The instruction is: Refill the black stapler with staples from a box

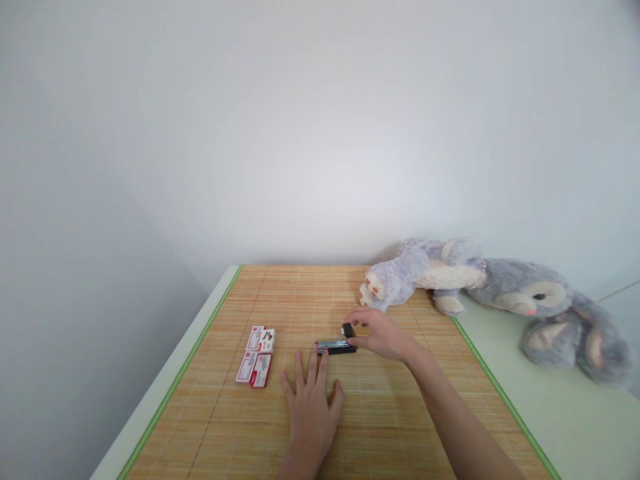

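Stapler (337,347) lying flat mid-bench on the bamboo mat (280,293), black, apparently swung open w/ a dark end piece (349,329) raised at its right end. Judging by that: opened, but no staple strip visible in the channel, too small to tell for sure. Four staple boxes (258,356) grouped toward the mat's left edge, near the stapler but apart from it; whether any is open, can't tell.

Left hand (313,400) flat on the mat, fingers spread, tips just touching or just short of the stapler's near side; holding nothing. Right hand (381,333) curled, pinching the raised end piece btw thumb and fingers. Plush rabbit (500,293) lying along the bench's far right corner, paw on the mat.
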The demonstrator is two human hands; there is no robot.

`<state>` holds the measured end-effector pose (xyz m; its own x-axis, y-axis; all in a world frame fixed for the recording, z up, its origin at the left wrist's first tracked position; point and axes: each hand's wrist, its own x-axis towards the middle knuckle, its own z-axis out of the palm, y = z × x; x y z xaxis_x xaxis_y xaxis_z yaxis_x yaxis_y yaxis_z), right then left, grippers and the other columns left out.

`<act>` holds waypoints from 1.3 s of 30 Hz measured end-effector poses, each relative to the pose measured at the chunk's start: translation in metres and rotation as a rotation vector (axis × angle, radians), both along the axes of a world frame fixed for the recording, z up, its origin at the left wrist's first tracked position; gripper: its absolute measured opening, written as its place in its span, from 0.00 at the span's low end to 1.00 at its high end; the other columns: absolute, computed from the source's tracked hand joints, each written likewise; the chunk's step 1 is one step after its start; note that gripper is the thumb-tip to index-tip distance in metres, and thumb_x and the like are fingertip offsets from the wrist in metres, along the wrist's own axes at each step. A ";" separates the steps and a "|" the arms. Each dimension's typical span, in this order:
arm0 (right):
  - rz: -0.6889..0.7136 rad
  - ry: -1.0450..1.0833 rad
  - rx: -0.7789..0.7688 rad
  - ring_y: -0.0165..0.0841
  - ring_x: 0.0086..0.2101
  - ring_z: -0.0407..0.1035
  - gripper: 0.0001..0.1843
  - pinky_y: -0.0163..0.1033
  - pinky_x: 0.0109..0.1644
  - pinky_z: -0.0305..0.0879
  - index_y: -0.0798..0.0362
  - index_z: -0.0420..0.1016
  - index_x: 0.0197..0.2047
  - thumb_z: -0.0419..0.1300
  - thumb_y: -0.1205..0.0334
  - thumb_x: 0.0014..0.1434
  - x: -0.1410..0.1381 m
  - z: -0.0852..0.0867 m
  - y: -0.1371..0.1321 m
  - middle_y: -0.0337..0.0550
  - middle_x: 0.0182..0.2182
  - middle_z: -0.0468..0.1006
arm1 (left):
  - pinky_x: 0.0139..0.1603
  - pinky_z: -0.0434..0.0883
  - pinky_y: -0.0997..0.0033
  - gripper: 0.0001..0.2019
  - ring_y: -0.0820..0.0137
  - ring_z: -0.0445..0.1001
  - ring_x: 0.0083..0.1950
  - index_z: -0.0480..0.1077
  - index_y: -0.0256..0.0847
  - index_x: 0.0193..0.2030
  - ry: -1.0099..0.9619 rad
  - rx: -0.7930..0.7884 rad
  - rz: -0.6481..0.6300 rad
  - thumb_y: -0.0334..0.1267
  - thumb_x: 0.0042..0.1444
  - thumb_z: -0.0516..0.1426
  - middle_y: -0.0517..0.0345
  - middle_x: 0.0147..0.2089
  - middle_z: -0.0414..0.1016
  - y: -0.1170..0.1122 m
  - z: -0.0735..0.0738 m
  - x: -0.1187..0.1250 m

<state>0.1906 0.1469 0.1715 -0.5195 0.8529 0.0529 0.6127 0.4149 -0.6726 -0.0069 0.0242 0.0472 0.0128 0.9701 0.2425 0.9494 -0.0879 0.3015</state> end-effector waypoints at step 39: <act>-0.448 0.422 -0.671 0.26 0.17 0.61 0.31 0.31 0.21 0.53 0.50 0.72 0.48 0.59 0.30 0.58 0.013 -0.116 -0.124 0.30 0.22 0.70 | 0.71 0.58 0.47 0.32 0.55 0.66 0.67 0.63 0.54 0.71 -0.283 -0.168 -0.344 0.44 0.59 0.62 0.54 0.66 0.73 -0.007 0.010 -0.030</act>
